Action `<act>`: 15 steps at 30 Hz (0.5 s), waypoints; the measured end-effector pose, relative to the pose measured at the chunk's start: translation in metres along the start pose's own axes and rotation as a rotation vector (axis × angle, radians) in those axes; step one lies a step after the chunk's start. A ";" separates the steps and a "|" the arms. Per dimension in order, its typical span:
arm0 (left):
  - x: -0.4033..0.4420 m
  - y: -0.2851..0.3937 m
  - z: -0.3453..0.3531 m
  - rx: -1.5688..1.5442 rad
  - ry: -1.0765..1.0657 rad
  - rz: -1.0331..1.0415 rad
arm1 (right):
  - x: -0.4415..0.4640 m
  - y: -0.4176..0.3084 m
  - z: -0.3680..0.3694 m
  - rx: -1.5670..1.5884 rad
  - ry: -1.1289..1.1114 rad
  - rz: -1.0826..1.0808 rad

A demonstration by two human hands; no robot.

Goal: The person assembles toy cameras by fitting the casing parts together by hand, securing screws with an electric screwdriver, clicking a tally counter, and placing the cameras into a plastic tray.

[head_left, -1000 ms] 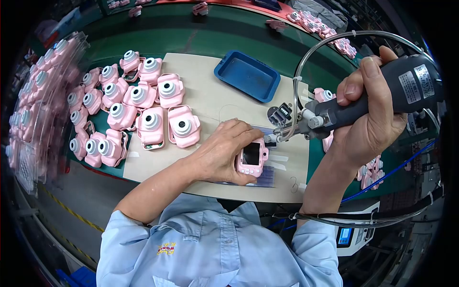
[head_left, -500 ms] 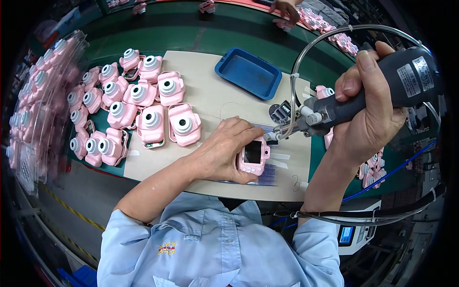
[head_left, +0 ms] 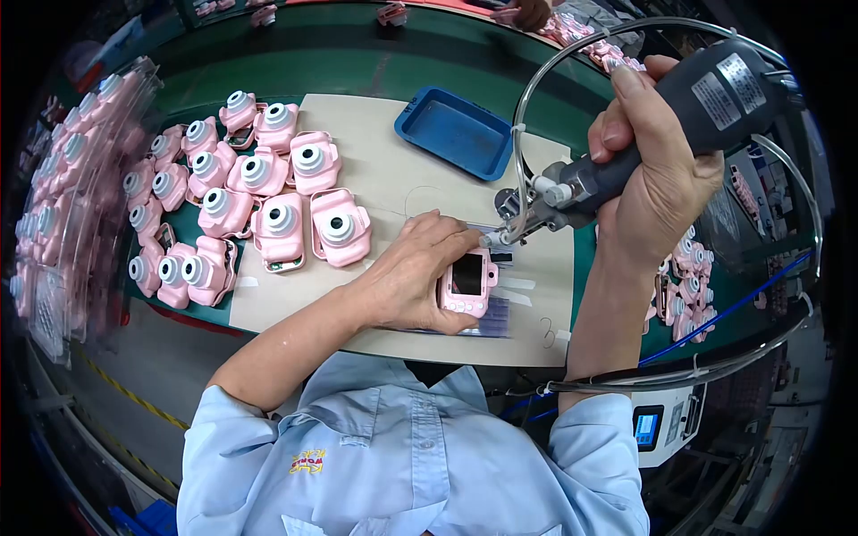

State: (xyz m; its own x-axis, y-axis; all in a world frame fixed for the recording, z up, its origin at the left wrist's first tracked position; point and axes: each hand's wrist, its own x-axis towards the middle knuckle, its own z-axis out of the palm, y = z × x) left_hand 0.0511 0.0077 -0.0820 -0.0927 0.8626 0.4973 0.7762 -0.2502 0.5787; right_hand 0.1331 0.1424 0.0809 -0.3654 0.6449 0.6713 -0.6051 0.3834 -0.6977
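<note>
**Over on the tan board [head_left: 536, 330]: one camera in hand, a whole crowd beside it**

So the left hand [head_left: 416, 272] is clamped around a pink camera [head_left: 466, 279], screen side up, thumb on the near edge and fingers across the far one. It sits over a clear plastic piece [head_left: 496, 319] on the board. The right hand [head_left: 661, 170] is wrapped around a dark handheld tool [head_left: 715, 98], with its tip [head_left: 490, 239] right by the camera's far edge. Can't tell if they're actually touching.

Progress-wise, the one being held looks closed up from this side, but whether any fastener is in, I honestly can't tell. Off to the left there's a bunch of lens-up cameras [head_left: 340, 228], and a few have shells visibly parted with green innards showing, so I'd call those unfinished. More pink ones [head_left: 688, 286] are piled over on the right; their state is too small to judge.

Blue tray [head_left: 456, 134] sits past the hands, and someone else's hand [head_left: 534, 12] is at the far side of the green surface [head_left: 304, 54].
</note>
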 end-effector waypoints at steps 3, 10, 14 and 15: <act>0.002 0.001 -0.001 -0.006 0.001 0.009 | 0.003 -0.017 -0.003 0.020 0.038 -0.032; 0.000 0.001 0.000 -0.060 -0.023 -0.035 | 0.005 -0.060 -0.031 -0.098 -0.010 -0.209; 0.001 0.003 -0.001 -0.054 -0.027 -0.043 | -0.017 -0.062 -0.028 -0.132 -0.025 -0.155; 0.000 0.002 -0.001 -0.049 -0.031 -0.047 | -0.021 -0.061 -0.027 -0.139 -0.027 -0.136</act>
State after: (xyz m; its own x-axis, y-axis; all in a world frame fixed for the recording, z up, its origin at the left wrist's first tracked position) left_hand 0.0521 0.0066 -0.0796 -0.1088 0.8870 0.4487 0.7396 -0.2294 0.6328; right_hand 0.1964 0.1231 0.1024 -0.3073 0.5634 0.7669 -0.5471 0.5548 -0.6268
